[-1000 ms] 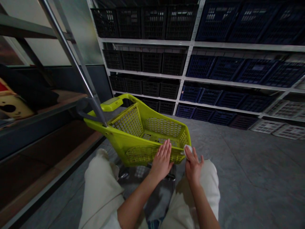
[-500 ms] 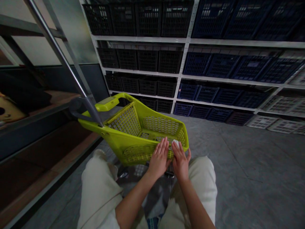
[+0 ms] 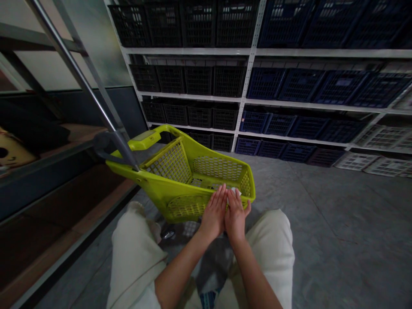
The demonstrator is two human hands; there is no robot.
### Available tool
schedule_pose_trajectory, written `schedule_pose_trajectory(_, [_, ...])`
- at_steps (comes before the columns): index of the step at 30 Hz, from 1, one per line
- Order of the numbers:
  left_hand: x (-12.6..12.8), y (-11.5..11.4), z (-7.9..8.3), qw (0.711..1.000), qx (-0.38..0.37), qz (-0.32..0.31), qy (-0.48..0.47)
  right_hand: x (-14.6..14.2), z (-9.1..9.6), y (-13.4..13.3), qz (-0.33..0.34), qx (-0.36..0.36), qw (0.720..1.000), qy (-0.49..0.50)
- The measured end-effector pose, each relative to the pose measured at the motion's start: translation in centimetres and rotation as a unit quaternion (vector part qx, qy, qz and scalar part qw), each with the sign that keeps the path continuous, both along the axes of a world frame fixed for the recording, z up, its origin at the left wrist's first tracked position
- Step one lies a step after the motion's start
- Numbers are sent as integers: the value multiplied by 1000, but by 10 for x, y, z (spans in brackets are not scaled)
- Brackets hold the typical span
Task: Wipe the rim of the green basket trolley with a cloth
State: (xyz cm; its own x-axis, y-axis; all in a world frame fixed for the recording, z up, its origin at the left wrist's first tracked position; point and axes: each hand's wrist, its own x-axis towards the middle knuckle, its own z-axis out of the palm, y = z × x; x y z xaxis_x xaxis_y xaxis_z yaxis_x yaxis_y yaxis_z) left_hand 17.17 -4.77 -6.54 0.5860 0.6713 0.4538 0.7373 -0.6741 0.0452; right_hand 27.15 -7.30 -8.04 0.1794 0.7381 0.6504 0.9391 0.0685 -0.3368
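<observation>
Grey concrete storeroom floor (image 3: 322, 201) spreads beneath a person's cream trouser legs (image 3: 135, 257), just behind a lime-green plastic shopping cart (image 3: 167, 193). At the cart's near wall, the left hand (image 3: 214, 212) and right hand (image 3: 236, 216) are pressed together, fingertips closed around a small white object (image 3: 233, 191) that shows just above them, at the cart's near rim. Its material cannot be made out, but it looks light and soft, suited to a gentle pinch. The cart's lattice walls look stiff and light, and the dark grey handle (image 3: 107, 143) at its far left end seems the natural place to take hold. Beyond the cart, white steel shelving (image 3: 247, 94) carries rows of black crates (image 3: 198, 79) and navy crates (image 3: 301, 86).
</observation>
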Motion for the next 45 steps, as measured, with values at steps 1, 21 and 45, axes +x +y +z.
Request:
schedule_pose_trajectory(1, [-1,-1,1,1000,-2,-4,1,5,-1,-2,9,-4,1000,-8])
schedule_pose_trajectory(21, [-4,-6,10,1000,-21,-19,-12,28,-8,-8,17,7,1000,-22])
schedule_pose_trajectory(45, [-22,-27,3,1000,-4,-22,6,59,-23,-63,12,39,980,197])
